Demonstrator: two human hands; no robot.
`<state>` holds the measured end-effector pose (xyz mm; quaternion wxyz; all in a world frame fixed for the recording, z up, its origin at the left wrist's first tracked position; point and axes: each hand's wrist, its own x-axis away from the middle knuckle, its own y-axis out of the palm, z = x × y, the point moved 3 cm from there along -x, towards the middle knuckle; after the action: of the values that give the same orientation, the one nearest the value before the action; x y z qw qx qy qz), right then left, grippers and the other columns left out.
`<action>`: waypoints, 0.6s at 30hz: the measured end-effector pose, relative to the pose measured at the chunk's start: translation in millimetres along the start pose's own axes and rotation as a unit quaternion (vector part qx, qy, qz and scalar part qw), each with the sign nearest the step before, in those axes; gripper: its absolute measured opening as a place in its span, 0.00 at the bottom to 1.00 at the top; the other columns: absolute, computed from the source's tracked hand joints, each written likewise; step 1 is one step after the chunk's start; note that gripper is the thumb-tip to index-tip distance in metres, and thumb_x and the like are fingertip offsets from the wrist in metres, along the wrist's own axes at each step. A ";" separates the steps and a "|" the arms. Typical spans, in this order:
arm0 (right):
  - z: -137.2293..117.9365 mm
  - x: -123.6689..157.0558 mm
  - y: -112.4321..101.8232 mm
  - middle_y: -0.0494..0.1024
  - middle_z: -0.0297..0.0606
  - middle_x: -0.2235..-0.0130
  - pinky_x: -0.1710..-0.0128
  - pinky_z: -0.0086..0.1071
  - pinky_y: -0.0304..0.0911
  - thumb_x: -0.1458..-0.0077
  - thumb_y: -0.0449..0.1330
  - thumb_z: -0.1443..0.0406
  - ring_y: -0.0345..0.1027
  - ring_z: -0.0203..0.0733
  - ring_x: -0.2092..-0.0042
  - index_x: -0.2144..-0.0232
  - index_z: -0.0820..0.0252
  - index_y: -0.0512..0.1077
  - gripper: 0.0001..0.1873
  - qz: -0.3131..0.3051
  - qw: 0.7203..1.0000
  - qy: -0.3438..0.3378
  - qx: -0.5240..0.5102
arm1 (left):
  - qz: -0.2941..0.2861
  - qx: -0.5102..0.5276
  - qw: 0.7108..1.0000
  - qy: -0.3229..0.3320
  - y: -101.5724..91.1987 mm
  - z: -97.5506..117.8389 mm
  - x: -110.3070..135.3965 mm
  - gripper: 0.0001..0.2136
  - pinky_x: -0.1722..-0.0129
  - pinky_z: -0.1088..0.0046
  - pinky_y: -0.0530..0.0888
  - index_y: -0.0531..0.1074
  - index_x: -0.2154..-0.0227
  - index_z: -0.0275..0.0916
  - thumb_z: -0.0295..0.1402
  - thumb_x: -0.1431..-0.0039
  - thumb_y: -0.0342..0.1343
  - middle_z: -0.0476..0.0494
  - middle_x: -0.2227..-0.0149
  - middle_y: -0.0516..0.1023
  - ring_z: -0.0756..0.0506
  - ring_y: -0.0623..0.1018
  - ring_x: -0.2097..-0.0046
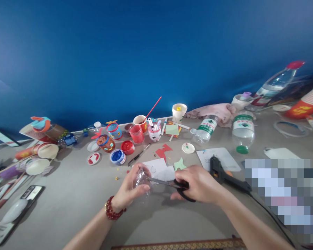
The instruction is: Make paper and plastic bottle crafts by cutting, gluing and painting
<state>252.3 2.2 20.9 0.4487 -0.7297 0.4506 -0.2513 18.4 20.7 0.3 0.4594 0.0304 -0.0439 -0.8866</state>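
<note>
My left hand (131, 189), with a beaded bracelet at the wrist, grips a clear plastic bottle piece (143, 178). Its lower part is blurred and partly covered by my thumb. In my right hand (198, 184) are black-handled scissors (181, 187), fingers through the handles. Their blades reach left to the rim of the plastic, touching or just beside it. Behind the hands lie white paper sheets (156, 166) with a small drawing, a green paper scrap (180, 164) and a red paper scrap (163, 151).
A black glue gun (226, 175) with a cord lies right of my right hand. Farther back stand a blue paint jar (117, 157), a red paint jar (127, 147) and a pen cup (154, 133). Two labelled bottles, one here (243, 130), are at right. A phone (17, 215) lies left.
</note>
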 end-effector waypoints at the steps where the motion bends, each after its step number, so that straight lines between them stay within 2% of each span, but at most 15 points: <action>1: -0.6 0.1 0.1 0.71 0.30 0.81 0.76 0.29 0.41 0.54 0.66 0.44 0.61 0.35 0.78 0.80 0.57 0.68 0.25 0.001 1.000 0.001 0.005 | 0.002 -0.001 1.000 0.001 0.4 0.6 0.1 0.18 0.63 0.71 0.72 0.64 0.56 0.38 0.40 0.43 0.61 0.43 0.58 0.67 0.47 0.71 0.61; 7: -1.5 2.1 1.4 0.72 0.33 0.81 0.76 0.30 0.40 0.54 0.64 0.42 0.61 0.37 0.78 0.80 0.57 0.68 0.25 0.007 0.999 0.006 0.050 | 0.004 -0.008 1.000 -0.004 0.0 0.5 1.4 0.17 0.64 0.72 0.72 0.64 0.57 0.38 0.41 0.43 0.61 0.43 0.58 0.68 0.47 0.72 0.62; 12: -0.2 2.1 5.2 0.72 0.33 0.80 0.75 0.31 0.41 0.52 0.63 0.43 0.62 0.38 0.77 0.78 0.57 0.69 0.24 0.016 0.998 -0.002 0.053 | 0.014 0.008 1.000 -0.004 0.1 0.1 1.6 0.18 0.64 0.71 0.72 0.64 0.55 0.38 0.40 0.43 0.61 0.43 0.58 0.68 0.47 0.73 0.62; 18: 0.6 0.9 9.6 0.73 0.33 0.78 0.75 0.31 0.42 0.50 0.62 0.43 0.63 0.38 0.76 0.77 0.57 0.67 0.24 -0.002 0.999 0.000 0.047 | 0.025 0.020 0.999 0.009 1.8 1.1 2.2 0.18 0.64 0.71 0.73 0.65 0.56 0.38 0.40 0.44 0.62 0.43 0.59 0.68 0.47 0.73 0.62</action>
<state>249.1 -0.2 12.2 0.4817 -0.7091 0.4367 -0.2728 18.5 18.0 1.6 0.4809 0.0466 -0.0577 -0.8736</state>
